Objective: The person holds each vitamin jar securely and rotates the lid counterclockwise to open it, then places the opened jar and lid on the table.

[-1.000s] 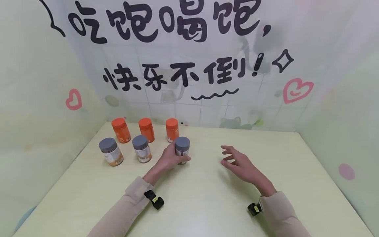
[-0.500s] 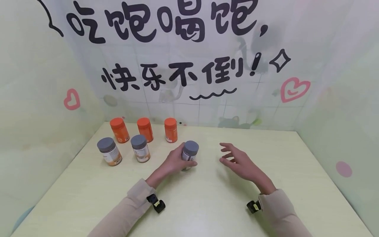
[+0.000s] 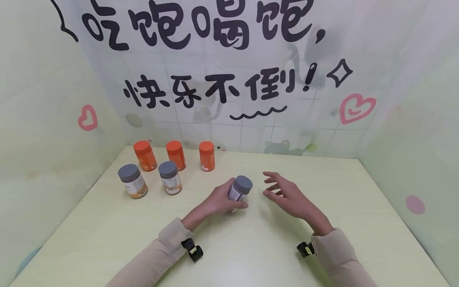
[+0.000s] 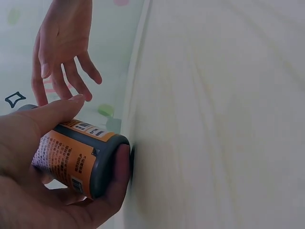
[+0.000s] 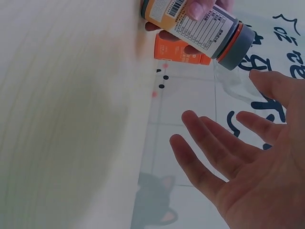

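My left hand [image 3: 221, 198] grips a grey-lidded pill bottle [image 3: 239, 190] around its body, thumb on one side and fingers on the other. The bottle leans to the right, its lid tipped toward my right hand [image 3: 288, 197]. In the left wrist view the bottle [image 4: 71, 155] shows an orange and white label and a dark base close over the table. My right hand hovers a short way to the right, fingers spread and loosely bent around nothing. From the right wrist view, the bottle's grey lid [image 5: 237, 46] lies just beyond the right thumb.
Three orange bottles [image 3: 145, 156] stand in a row at the back left of the table [image 3: 229, 247]. In front of them are two more grey-lidded bottles [image 3: 133, 181], [image 3: 170, 178]. A printed cloth wall [image 3: 244, 137] borders the back, with side walls left and right.
My left hand has carried the grey-lidded bottle rightward and nearer to me, away from the orange bottle behind it, and the bottle has tilted to the right. My right hand has barely moved.
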Motion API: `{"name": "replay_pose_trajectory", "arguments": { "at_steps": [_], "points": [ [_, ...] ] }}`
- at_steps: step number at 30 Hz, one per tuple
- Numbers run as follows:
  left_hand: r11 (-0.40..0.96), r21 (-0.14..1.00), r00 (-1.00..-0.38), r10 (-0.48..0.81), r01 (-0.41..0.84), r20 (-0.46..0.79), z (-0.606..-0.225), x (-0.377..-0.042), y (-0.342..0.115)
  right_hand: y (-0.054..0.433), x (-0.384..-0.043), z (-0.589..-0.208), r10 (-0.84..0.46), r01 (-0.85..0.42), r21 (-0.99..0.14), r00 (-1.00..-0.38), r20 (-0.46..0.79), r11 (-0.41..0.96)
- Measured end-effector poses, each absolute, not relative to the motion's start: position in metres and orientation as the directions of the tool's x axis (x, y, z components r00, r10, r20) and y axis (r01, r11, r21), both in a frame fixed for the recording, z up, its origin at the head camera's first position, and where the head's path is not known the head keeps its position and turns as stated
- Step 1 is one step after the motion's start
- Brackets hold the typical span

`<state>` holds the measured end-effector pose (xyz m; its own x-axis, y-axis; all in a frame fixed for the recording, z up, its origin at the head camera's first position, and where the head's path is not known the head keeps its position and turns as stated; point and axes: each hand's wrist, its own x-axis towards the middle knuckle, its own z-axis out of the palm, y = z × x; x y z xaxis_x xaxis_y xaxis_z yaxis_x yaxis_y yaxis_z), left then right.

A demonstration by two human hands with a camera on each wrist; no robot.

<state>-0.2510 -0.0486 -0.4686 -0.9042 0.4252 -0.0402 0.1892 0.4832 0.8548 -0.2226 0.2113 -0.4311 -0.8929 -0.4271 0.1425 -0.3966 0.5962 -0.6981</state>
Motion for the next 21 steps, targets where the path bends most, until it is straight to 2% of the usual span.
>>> {"name": "replay_pose_trajectory", "arguments": {
  "at_steps": [15, 21],
  "points": [
    [0.49, 0.846, -0.867, 0.493, 0.213, -0.067, -0.47, -0.243, -0.037, 0.201, -0.215, -0.422, -0.434, -0.403, -0.688, -0.89, 0.142, 0.603],
    [0.469, 0.849, -0.828, 0.556, 0.245, -0.068, -0.47, -0.237, -0.034, 0.195, -0.211, -0.423, -0.419, -0.399, -0.655, -0.898, 0.138, 0.641]
  ]
}}
